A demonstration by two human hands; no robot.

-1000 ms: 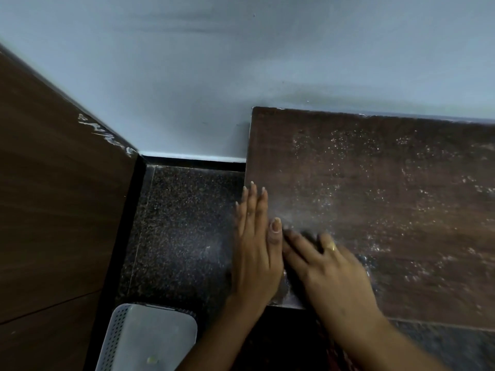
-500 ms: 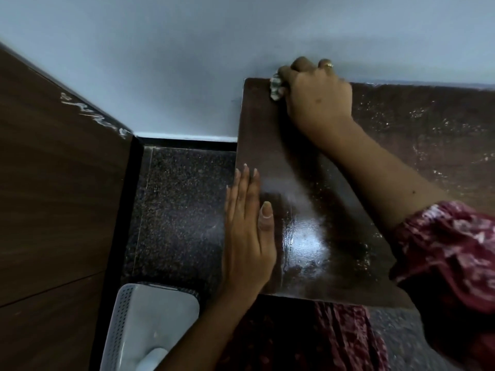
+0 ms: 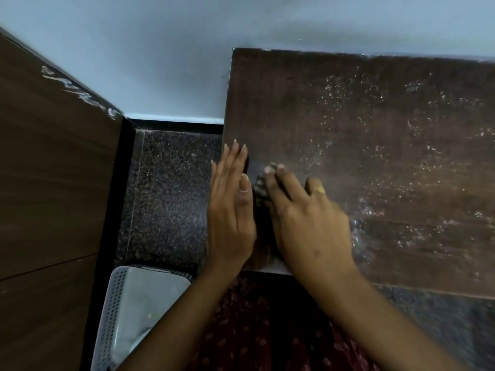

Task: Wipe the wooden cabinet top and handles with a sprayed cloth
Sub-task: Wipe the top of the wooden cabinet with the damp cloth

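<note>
The dark wooden cabinet top [image 3: 375,135] fills the right side, speckled with spray droplets. My right hand [image 3: 308,220] presses flat on a small patterned cloth [image 3: 261,187] near the top's front left corner; only a bit of cloth shows beside the fingers. A ring sits on one finger. My left hand [image 3: 231,207] rests flat with straight fingers along the top's left edge, holding nothing. No cabinet handles are in view.
A pale wall [image 3: 214,36] runs behind the cabinet. A speckled dark floor [image 3: 168,196] lies left of it. A brown wooden panel [image 3: 48,183] stands at far left. A white perforated bin [image 3: 139,311] sits on the floor below my left arm.
My right hand with the cloth has come back from the far left corner by the wall to the front left area. My left hand has stayed on the left edge.
</note>
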